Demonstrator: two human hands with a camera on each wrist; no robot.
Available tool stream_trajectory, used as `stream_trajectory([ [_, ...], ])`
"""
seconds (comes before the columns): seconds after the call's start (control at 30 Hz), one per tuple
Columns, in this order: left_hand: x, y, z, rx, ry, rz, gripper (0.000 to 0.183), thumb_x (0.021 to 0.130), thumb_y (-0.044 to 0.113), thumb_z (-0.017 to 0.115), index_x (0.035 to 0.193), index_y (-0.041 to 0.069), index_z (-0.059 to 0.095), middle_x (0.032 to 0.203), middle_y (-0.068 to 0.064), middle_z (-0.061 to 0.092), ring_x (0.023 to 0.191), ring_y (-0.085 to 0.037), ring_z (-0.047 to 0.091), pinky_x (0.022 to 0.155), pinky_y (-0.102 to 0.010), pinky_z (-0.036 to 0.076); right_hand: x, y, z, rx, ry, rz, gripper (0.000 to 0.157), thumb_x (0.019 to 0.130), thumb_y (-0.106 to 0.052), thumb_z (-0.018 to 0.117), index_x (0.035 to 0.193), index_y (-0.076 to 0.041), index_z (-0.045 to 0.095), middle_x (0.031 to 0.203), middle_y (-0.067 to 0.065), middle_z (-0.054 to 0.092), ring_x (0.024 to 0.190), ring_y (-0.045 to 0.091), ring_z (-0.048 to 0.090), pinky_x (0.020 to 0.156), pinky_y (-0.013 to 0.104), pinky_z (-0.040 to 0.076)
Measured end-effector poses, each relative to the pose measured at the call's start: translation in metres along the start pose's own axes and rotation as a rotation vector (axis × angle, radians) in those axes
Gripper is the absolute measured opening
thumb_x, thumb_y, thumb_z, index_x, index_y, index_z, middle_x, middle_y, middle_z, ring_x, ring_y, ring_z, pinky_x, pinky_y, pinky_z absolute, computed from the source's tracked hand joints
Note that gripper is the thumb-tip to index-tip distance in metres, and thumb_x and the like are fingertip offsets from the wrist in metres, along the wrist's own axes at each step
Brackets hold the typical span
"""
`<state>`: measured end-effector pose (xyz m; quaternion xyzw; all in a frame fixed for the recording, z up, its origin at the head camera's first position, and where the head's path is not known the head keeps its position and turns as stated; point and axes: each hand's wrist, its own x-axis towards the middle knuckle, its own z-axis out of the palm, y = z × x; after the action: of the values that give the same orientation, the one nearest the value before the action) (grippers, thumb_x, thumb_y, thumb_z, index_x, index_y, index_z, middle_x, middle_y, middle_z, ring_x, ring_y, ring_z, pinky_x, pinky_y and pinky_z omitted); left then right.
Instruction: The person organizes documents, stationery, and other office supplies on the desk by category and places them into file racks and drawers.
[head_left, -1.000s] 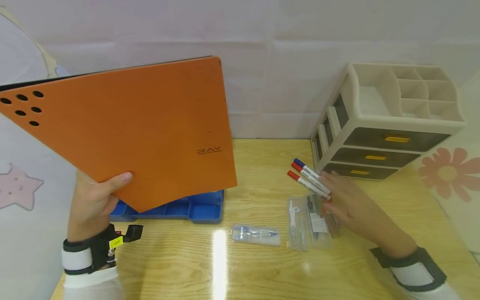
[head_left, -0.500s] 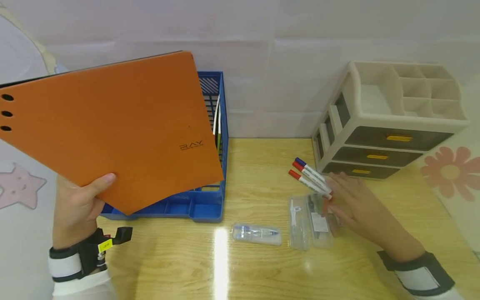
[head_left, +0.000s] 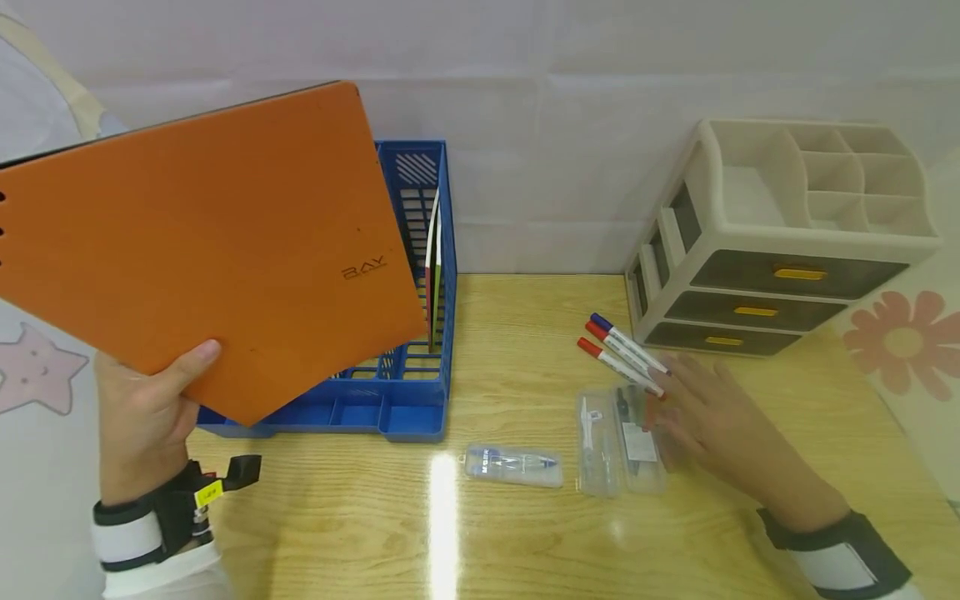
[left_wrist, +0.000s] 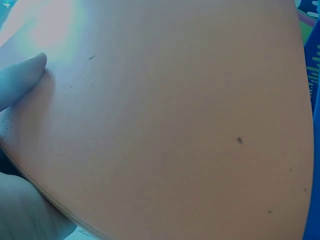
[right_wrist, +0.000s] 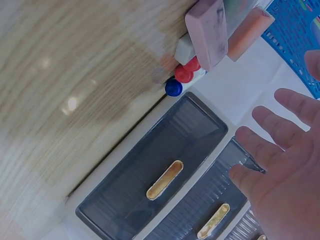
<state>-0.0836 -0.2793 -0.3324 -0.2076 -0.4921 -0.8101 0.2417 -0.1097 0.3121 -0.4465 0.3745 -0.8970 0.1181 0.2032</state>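
Observation:
My left hand [head_left: 150, 417] grips a large orange folder [head_left: 217, 242] marked RAY by its lower edge, thumb on the front. The folder is tilted and raised in front of the blue rack [head_left: 412, 412], hiding much of it. In the left wrist view the orange cover [left_wrist: 165, 125] fills most of the picture. My right hand [head_left: 720, 425] is over the table with fingers extended, close to several red- and blue-capped markers [head_left: 621, 367]. In the right wrist view its fingers are spread apart, and a pink eraser [right_wrist: 207, 35] and an orange eraser [right_wrist: 250, 32] show beyond them.
A beige drawer unit [head_left: 817, 242] with yellow handles stands at the back right. Clear plastic cases [head_left: 598, 454] lie beside the right hand, and another clear case [head_left: 513, 467] lies mid-table. Thin books [head_left: 433, 275] stand in the rack's right end.
My left hand has moved left with the folder, and more of the blue rack and the books in it shows. The right hand has stayed nearly in place beside the markers.

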Motion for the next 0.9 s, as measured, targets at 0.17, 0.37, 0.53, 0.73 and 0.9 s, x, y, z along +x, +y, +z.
stream_trajectory([
  [0.17, -0.003, 0.000, -0.003, 0.052, 0.064, -0.015, 0.063, 0.081, -0.035, 0.055, 0.141, -0.021, 0.042, 0.129, -0.028, 0.060, 0.118, -0.037, 0.059, 0.099, -0.038, 0.057, -0.004, -0.002, 0.002, -0.012, -0.017, 0.032, 0.068, 0.110, -0.055, 0.034, 0.142, 0.000, 0.059, 0.143, 0.024, 0.058, 0.130, 0.046, 0.054, 0.126, 0.060, 0.022],
  [0.37, -0.005, 0.000, -0.010, 0.057, 0.122, -0.009, 0.063, 0.079, -0.036, 0.055, 0.139, -0.021, 0.045, 0.130, -0.028, 0.061, 0.119, -0.037, 0.059, 0.097, -0.038, 0.058, -0.005, -0.002, 0.002, -0.002, -0.035, 0.052, 0.069, 0.109, -0.056, 0.035, 0.144, -0.002, 0.058, 0.146, 0.023, 0.057, 0.132, 0.046, 0.052, 0.120, 0.068, 0.027],
  [0.53, -0.006, 0.002, -0.010, 0.103, 0.215, -0.014, 0.065, 0.078, -0.035, 0.057, 0.140, -0.018, 0.046, 0.135, -0.028, 0.058, 0.124, -0.036, 0.055, 0.098, -0.038, 0.057, -0.005, 0.001, 0.001, -0.005, -0.021, 0.043, 0.070, 0.109, -0.056, 0.035, 0.140, 0.001, 0.060, 0.144, 0.023, 0.058, 0.130, 0.044, 0.054, 0.114, 0.074, 0.032],
  [0.73, -0.005, 0.002, -0.003, 0.200, 0.289, 0.013, 0.059, 0.079, -0.033, 0.061, 0.136, -0.020, 0.052, 0.132, -0.029, 0.062, 0.122, -0.036, 0.059, 0.096, -0.036, 0.059, -0.003, 0.004, -0.001, -0.023, 0.007, 0.019, 0.070, 0.108, -0.057, 0.036, 0.139, 0.001, 0.060, 0.143, 0.022, 0.058, 0.130, 0.043, 0.053, 0.104, 0.074, 0.041],
  [0.9, -0.002, 0.000, 0.005, 0.213, 0.334, 0.061, 0.055, 0.078, -0.034, 0.062, 0.131, -0.023, 0.054, 0.125, -0.030, 0.066, 0.117, -0.037, 0.063, 0.093, -0.036, 0.060, -0.005, 0.003, -0.002, -0.031, -0.007, 0.050, 0.069, 0.109, -0.056, 0.035, 0.142, 0.000, 0.057, 0.147, 0.022, 0.056, 0.133, 0.045, 0.052, 0.109, 0.076, 0.036],
])
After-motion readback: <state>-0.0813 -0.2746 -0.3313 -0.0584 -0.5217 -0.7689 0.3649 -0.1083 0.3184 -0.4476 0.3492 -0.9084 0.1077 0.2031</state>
